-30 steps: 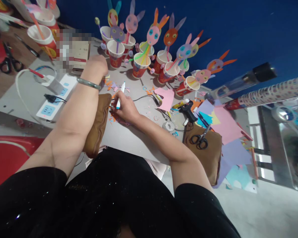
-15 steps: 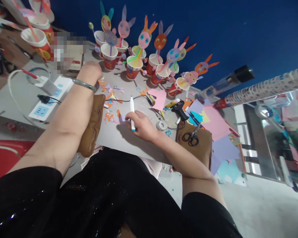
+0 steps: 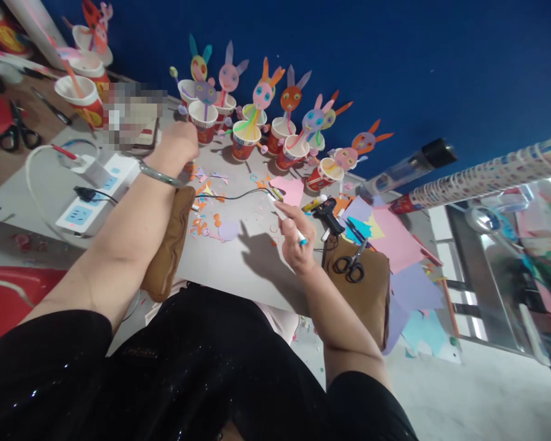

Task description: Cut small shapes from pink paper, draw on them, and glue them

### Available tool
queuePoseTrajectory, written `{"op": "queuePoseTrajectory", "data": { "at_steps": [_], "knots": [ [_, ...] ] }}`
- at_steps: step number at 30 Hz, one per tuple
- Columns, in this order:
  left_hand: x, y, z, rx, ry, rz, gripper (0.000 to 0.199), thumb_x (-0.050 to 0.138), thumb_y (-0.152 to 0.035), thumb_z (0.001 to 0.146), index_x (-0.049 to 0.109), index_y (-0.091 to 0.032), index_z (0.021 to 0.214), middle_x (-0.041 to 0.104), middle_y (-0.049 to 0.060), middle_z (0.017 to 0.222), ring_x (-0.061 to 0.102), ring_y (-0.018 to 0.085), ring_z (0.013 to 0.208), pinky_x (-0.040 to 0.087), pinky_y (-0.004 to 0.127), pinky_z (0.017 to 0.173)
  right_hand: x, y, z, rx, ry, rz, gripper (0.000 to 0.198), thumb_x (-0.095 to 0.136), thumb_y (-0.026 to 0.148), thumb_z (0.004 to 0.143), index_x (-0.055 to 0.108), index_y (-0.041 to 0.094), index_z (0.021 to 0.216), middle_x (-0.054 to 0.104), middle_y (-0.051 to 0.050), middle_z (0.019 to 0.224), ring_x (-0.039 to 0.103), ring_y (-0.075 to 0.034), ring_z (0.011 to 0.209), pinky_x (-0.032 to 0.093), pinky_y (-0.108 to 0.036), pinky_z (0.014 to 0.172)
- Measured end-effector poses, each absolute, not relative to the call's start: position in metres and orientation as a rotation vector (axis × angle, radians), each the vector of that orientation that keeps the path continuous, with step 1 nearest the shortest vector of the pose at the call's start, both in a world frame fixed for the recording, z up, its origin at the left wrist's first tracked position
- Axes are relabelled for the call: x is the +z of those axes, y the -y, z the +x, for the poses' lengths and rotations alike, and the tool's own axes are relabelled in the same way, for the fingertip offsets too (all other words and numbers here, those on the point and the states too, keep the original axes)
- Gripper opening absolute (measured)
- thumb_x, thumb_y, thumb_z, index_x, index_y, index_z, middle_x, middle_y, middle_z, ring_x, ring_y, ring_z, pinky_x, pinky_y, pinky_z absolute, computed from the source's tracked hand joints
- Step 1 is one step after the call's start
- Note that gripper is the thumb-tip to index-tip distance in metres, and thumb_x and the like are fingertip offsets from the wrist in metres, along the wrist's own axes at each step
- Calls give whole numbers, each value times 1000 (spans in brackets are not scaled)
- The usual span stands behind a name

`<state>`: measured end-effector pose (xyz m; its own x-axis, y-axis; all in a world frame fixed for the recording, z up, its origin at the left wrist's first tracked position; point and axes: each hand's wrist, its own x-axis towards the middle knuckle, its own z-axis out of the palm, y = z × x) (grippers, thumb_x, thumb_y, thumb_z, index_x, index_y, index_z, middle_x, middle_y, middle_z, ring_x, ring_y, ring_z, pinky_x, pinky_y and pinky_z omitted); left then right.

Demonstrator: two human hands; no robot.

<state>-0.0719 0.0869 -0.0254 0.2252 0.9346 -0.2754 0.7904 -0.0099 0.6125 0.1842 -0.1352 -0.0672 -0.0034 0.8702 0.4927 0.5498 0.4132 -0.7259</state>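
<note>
the right hand (image 3: 297, 242) is closed around a white, blue-ended marker (image 3: 278, 210), just left of the black glue gun (image 3: 329, 215) and raised over the table (image 3: 220, 263). the left hand (image 3: 182, 139) is well left of the glue gun, wrist bent; it is partly out of sight, so whether it holds anything cannot be told. left of the glue gun lies a lilac paper disc (image 3: 228, 230); behind and leftward of the glue gun, red cups (image 3: 245, 150) bear rabbit-eared figures (image 3: 262, 96).
</note>
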Motion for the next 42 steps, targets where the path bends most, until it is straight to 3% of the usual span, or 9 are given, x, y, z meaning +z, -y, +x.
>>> {"op": "queuePoseTrajectory", "data": {
  "at_steps": [3,5,8,13,19,25,29,37,42],
  "knots": [
    [-15,-62,-44,443,-1367,1793,26,75,-25,83,71,-14,106,72,7,89,64,20,95,46,38,92,-66,129,190,369,1438,-1240,25,48,45,98,59,26,110,56,2,72,54,-13,54,49,-29,52],
    [-11,-45,-24,522,-990,1542,21,70,-24,85,71,-18,105,72,6,85,64,15,72,47,34,74,-62,128,193,343,1359,-1229,18,53,41,96,57,25,101,54,4,67,50,-11,48,44,-26,47],
    [-8,-25,0,546,-738,1318,18,76,-21,78,73,-18,96,73,5,80,60,10,60,43,28,62,-56,133,195,246,1354,-1267,17,54,41,94,58,25,98,59,2,68,57,-14,51,48,-29,49],
    [-13,-10,15,473,-666,1221,18,76,-17,75,72,-16,92,73,4,79,66,10,67,50,25,67,-53,143,198,31,1443,-1243,17,60,40,91,66,24,94,67,-3,71,66,-19,58,56,-38,56],
    [-24,-6,23,653,-602,1651,22,73,-9,71,74,-12,93,74,5,86,68,13,77,54,28,74,-54,140,204,12,1365,-1109,11,62,31,93,66,22,97,68,1,71,62,-12,48,52,-28,48],
    [-27,0,26,738,-520,2057,32,64,-9,77,76,-13,105,78,7,98,69,14,83,53,26,76,-50,136,204,143,1306,-1136,12,63,33,95,60,21,94,65,5,65,61,-10,47,47,-23,44],
    [-29,3,25,752,-525,2231,37,62,-10,79,74,-13,115,78,5,95,70,14,83,52,25,78,-46,135,202,225,1274,-1137,17,63,36,95,57,22,89,64,7,61,55,-8,41,42,-22,41],
    [-26,7,24,752,-438,2347,28,63,-13,85,74,-17,111,79,6,96,72,15,85,52,26,79,-47,134,199,366,1253,-1168,22,66,40,94,56,22,87,65,6,61,56,-8,43,41,-20,41],
    [-22,9,22,742,-397,1995,26,75,-24,82,73,-14,106,79,7,93,73,14,82,55,24,72,-46,127,208,685,1087,-1093,29,73,46,89,54,23,84,66,7,60,55,-8,41,39,-19,38]
  ]
}}
